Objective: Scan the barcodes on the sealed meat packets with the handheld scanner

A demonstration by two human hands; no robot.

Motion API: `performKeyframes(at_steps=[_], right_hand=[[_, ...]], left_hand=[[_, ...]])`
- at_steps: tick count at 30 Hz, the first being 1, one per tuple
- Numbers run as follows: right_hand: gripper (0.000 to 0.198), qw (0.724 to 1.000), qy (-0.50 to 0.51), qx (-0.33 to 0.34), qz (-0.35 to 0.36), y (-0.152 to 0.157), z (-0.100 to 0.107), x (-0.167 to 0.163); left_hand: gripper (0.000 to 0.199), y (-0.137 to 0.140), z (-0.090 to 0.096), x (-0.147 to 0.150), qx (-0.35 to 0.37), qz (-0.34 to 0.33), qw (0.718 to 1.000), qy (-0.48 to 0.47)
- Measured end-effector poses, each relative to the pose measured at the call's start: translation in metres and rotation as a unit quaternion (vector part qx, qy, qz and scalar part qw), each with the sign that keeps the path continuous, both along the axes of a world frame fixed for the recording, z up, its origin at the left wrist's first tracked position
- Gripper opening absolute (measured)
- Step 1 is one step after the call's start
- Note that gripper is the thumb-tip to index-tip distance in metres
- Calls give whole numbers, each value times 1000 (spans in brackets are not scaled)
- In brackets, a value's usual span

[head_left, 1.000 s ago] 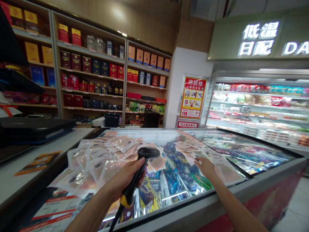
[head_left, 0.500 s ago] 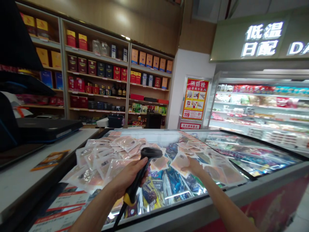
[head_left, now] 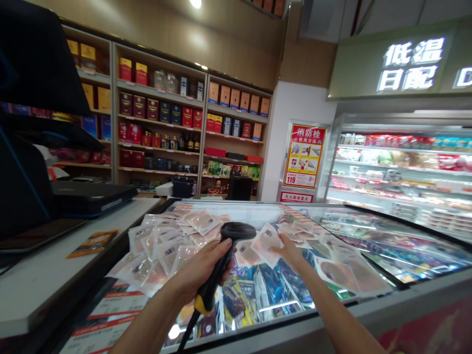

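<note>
From the head camera's view, grips a black handheld scanner with a yellow lower end (head_left: 213,283) in the left hand (head_left: 195,268), with fingers wrapped round the handle and thumb lying along its upper part, presumably for steadiness and to leave the wide head unobstructed. Pinches in the right hand (head_left: 291,251) a flat, translucent plastic packet with pinkish contents (head_left: 268,243), taken by its right edge, perhaps so as to leave most of the face uncovered. Holds it just beside the scanner's head, likely for a short line between the two, and overlapping a second translucent packet (head_left: 246,253) to the left; cannot tell whether lifted or resting. Has a heaped spread of similar packets (head_left: 167,248) to the left and a looser spread of packets (head_left: 337,275) to the right, both laid on a grey-rimmed, glass-topped chest freezer (head_left: 405,300), probably for its flat surface near both hands. Reveals blue plastic bags (head_left: 273,285) through the glass between the spreads. Trails a black cable (head_left: 189,328) downward from the scanner, apart from the packets. Includes an orange-and-dark flat packet (head_left: 94,242) on the white bench (head_left: 40,295), placed there for no visible reason.
</note>
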State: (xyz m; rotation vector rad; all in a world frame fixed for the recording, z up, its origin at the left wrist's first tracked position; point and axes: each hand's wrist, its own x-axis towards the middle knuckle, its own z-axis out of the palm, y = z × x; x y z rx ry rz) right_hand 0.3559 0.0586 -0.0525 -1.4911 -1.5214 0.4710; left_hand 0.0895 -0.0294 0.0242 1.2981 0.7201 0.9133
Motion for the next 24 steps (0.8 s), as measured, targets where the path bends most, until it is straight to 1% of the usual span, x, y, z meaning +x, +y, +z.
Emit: performKeyframes(at_steps=[4, 10, 15, 19, 21, 24], right_hand=[[45, 999, 30, 5, 11, 6, 0, -7], [42, 1000, -6, 5, -20, 5, 7, -12], [48, 998, -20, 6, -53, 5, 11, -24], [52, 990, -92, 30, -107, 13, 2, -48], [52, 983, -131, 20, -128, 18, -4, -65], [49, 976, -179, 14, -127, 20, -8, -80]], left_hand=[[31, 3, -3, -3, 3, 3, 1000, 1], [30, 2, -2, -5, 8, -1, 1000, 5], [30, 1, -2, -3, 11, 2, 1000, 7], [31, 1, -3, -1, 0, 37, 999, 13], [31, 2, -4, -1, -7, 34, 999, 14], [31, 3, -5, -2, -16, 22, 999, 18]])
